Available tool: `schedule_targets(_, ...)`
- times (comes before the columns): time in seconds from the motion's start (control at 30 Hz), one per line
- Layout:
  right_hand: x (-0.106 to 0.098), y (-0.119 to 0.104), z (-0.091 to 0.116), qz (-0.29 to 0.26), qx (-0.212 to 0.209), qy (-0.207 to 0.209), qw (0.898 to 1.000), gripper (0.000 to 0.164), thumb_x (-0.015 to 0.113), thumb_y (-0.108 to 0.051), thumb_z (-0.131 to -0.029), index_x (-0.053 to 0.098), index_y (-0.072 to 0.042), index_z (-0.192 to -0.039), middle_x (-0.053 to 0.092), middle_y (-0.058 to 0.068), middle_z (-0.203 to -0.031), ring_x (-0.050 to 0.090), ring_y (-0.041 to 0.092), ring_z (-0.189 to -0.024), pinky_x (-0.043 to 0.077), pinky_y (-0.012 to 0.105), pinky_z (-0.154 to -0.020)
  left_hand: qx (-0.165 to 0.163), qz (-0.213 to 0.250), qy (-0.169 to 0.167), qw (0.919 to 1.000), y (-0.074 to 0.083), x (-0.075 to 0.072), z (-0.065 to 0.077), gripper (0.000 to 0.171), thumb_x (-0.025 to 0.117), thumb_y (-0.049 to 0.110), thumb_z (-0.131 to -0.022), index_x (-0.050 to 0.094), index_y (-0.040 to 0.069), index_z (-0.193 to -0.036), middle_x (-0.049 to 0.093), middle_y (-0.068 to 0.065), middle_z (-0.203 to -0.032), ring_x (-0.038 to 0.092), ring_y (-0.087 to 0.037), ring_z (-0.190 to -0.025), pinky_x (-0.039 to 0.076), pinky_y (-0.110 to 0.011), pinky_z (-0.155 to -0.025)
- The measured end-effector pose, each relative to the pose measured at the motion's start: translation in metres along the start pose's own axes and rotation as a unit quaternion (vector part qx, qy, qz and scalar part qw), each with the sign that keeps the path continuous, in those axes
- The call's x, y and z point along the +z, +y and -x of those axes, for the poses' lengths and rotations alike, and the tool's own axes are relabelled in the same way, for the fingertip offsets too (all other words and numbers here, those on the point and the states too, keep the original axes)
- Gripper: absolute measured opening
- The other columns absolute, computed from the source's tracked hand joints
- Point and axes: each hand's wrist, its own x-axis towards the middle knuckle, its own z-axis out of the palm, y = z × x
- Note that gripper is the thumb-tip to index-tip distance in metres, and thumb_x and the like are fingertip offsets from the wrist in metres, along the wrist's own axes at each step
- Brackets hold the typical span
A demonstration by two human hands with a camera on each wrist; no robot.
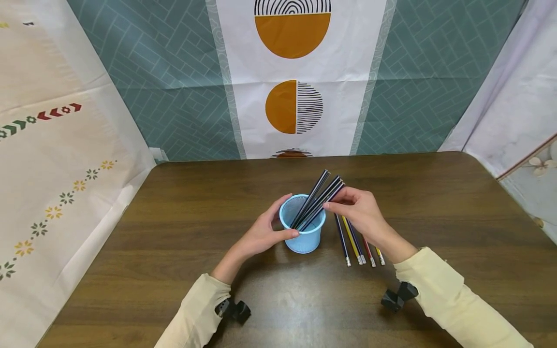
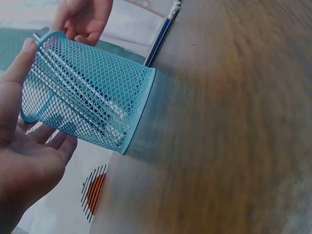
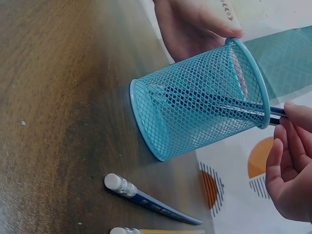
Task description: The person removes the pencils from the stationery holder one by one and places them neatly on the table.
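A light blue mesh pencil cup (image 1: pixel 303 242) stands upright on the table. My left hand (image 1: pixel 262 233) holds it near the rim, thumb on the near side and fingers round the far side. Several dark striped pencils (image 1: pixel 321 192) lean to the right inside the cup; their lower ends show through the mesh in both wrist views. At the rim, my right hand (image 1: pixel 364 212) pinches dark pencil shafts (image 3: pixel 277 111) between thumb and fingers. How many it grips cannot be told. In the right wrist view the left thumb (image 3: pixel 234 33) touches the cup's rim.
Right of the cup, loose pencils with white erasers lie on the brown table (image 1: pixel 209 208): a dark blue pencil (image 1: pixel 342 240), a yellow pencil (image 1: pixel 350 239), a red pencil (image 1: pixel 369 252) and others, partly under the right hand. Behind the table hangs a patterned cloth (image 1: pixel 304 67).
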Motion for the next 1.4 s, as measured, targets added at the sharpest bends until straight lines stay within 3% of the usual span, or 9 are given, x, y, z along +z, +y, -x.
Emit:
schedule_targets(0.53, -0.008, -0.016, 0.003, 0.013, -0.032, 0.000, 0.999, 0.023, 0.075, -0.015, -0.086, 0.068, 0.004, -0.096, 0.069, 0.012, -0.089, 0.067, 0.017, -0.075, 0.055, 0.028, -0.073, -0.002, 0.003, -0.001, 1.0000, 0.001, 0.000, -0.001, 0.085, 0.078, 0.020, -0.083, 0.028, 0.011, -0.151, 0.044, -0.010, -0.142, 0.048, -0.028, -0.124, 0.041, -0.045, -0.100)
schedule_targets(0.8, -0.010, -0.018, 0.003, 0.001, -0.055, 0.019, 0.998, 0.020, 0.073, -0.014, -0.088, 0.067, 0.002, -0.099, 0.070, 0.007, -0.090, 0.065, 0.017, -0.080, 0.053, 0.025, -0.073, 0.005, 0.009, 0.001, 0.9999, -0.001, -0.002, -0.001, 0.085, 0.078, 0.022, -0.083, 0.029, 0.009, -0.151, 0.044, -0.012, -0.141, 0.048, -0.028, -0.124, 0.040, -0.046, -0.101)
schedule_targets(0.93, -0.013, -0.020, 0.004, 0.003, -0.065, 0.039, 0.997, 0.020, 0.072, -0.014, -0.088, 0.067, 0.001, -0.100, 0.069, 0.003, -0.087, 0.064, 0.019, -0.078, 0.052, 0.024, -0.065, 0.006, 0.006, 0.001, 1.0000, -0.001, -0.002, -0.001, 0.083, 0.077, 0.018, -0.083, 0.030, 0.010, -0.151, 0.044, -0.011, -0.141, 0.047, -0.027, -0.125, 0.040, -0.045, -0.102)
schedule_targets(1.1, -0.015, -0.025, 0.006, 0.004, -0.100, 0.063, 0.993, 0.018, 0.071, -0.010, -0.089, 0.067, 0.003, -0.100, 0.070, 0.000, -0.086, 0.065, 0.016, -0.076, 0.050, 0.023, -0.061, 0.001, 0.008, -0.001, 1.0000, 0.000, -0.002, 0.000, 0.083, 0.078, 0.019, -0.083, 0.030, 0.012, -0.151, 0.044, -0.011, -0.142, 0.046, -0.027, -0.125, 0.039, -0.045, -0.102)
schedule_targets(1.4, -0.019, -0.038, 0.004, -0.052, -0.158, 0.071, 0.983, 0.017, 0.069, 0.002, -0.087, 0.065, 0.009, -0.102, 0.069, 0.007, -0.089, 0.068, 0.014, -0.075, 0.054, 0.025, -0.073, 0.008, 0.011, -0.003, 0.9999, 0.001, -0.002, 0.000, 0.084, 0.078, 0.020, -0.083, 0.030, 0.010, -0.151, 0.043, -0.014, -0.142, 0.046, -0.030, -0.126, 0.037, -0.048, -0.103)
